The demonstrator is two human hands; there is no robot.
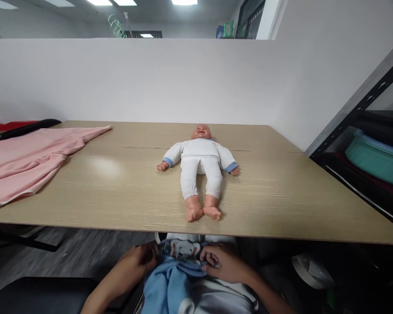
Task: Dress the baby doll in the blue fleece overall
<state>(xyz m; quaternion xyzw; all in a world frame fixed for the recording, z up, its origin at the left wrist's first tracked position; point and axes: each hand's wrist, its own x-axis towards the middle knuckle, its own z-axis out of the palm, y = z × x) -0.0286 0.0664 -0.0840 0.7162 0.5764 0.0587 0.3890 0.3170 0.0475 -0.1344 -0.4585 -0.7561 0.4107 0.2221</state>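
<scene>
Below the table's front edge, over my lap, is a small blue baby garment [168, 283] with a cartoon animal face printed on a dark patch and some white trim. My left hand [140, 260] is closed on its upper left edge, the fingertips partly in shadow. On the opposite side, my right hand [224, 262] has curled fingers gripping the cloth near the print. A baby doll [201, 152] lies face up on the table beyond both hands, feet towards me. It wears a white long-sleeved top and white trousers, with blue cuffs at the wrists.
The wooden table [118, 192] reaches back to a white partition [134, 83]. A pink garment [36, 157] is spread at the left. A shelf rack on the right holds a teal basin [376, 159]. A black chair [41, 294] stands at lower left.
</scene>
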